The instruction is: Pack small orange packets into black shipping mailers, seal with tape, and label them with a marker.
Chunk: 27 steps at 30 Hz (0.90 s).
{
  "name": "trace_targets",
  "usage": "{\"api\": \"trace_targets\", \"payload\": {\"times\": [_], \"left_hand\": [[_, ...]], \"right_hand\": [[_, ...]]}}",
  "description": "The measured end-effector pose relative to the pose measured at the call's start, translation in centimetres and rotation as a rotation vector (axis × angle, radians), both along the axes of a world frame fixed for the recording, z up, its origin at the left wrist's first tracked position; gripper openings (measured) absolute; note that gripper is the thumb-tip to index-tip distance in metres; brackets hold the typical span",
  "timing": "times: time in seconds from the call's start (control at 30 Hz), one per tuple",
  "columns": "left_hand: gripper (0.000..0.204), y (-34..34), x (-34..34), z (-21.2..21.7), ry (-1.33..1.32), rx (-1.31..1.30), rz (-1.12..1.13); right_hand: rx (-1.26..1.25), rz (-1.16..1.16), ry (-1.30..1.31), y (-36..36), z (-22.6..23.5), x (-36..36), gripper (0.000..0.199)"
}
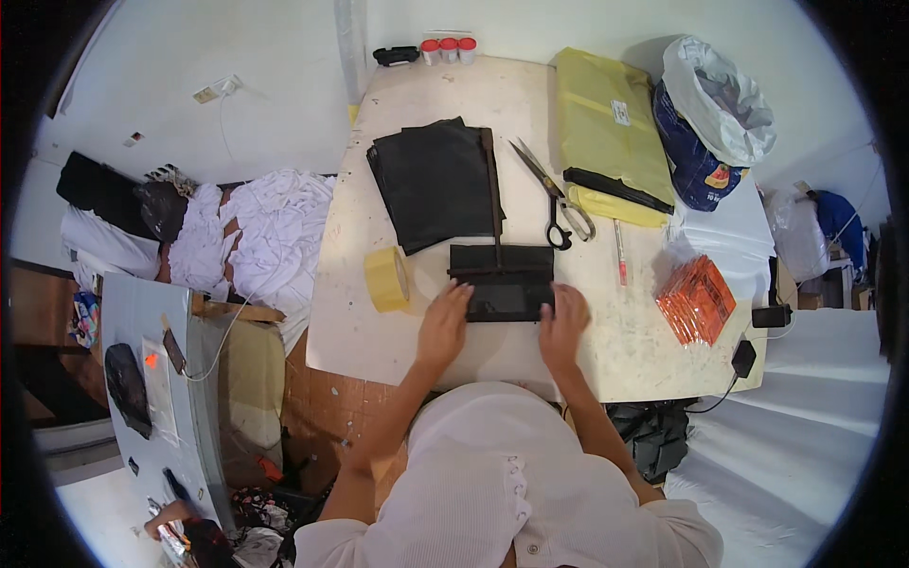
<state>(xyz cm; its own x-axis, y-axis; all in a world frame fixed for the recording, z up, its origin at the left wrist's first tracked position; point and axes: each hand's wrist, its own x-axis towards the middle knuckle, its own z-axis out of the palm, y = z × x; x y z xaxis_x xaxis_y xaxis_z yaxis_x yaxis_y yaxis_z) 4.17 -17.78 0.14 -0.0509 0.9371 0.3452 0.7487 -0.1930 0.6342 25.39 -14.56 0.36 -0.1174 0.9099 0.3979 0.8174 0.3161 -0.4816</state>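
A black plastic sheet [511, 301], apparently folded, lies near the table's front edge. At its left edge my left hand [443, 327] is closed, fingertips on the border. My right hand [565, 322] is closed at the right edge, its thumb hidden in part and the fingers slightly blurred. Across the sheet lies the crosspiece of a rusty T-shaped metal bar [494, 199]. Its long stem runs back along a stack of black plastic sheets [431, 185]. Left of my left hand stands a roll of yellowish tape [386, 280]. Large scissors [552, 189] lie behind, blades spread.
On the right are orange packets [696, 301], a slim pen-like stick [620, 254] and a black charger [744, 358]. Folded yellow plastic [611, 123] and a blue-white sack [705, 133] stand further back. Red-lidded jars [449, 51] line the far edge. Someone's hand [169, 516] shows at lower left.
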Motion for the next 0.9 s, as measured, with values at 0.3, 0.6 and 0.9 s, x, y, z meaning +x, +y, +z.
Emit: {"api": "trace_targets", "payload": {"times": [0.3, 0.6, 0.9], "left_hand": [[0.055, -0.1, 1.5, -1.0, 0.402, -0.222, -0.204], [0.055, -2.3, -2.3, -0.7, 0.43, -0.308, -0.165], [0.036, -0.2, -2.0, -1.2, -0.537, -0.37, 0.108]], "right_hand": [[-0.226, 0.375, -0.231, -1.2, -0.7, -2.8, 0.058], [-0.329, 0.146, -0.399, -1.5, -0.3, 2.5, 0.063], [-0.956, -0.337, 1.639, -4.1, -0.9, 5.9, 0.036]]}}
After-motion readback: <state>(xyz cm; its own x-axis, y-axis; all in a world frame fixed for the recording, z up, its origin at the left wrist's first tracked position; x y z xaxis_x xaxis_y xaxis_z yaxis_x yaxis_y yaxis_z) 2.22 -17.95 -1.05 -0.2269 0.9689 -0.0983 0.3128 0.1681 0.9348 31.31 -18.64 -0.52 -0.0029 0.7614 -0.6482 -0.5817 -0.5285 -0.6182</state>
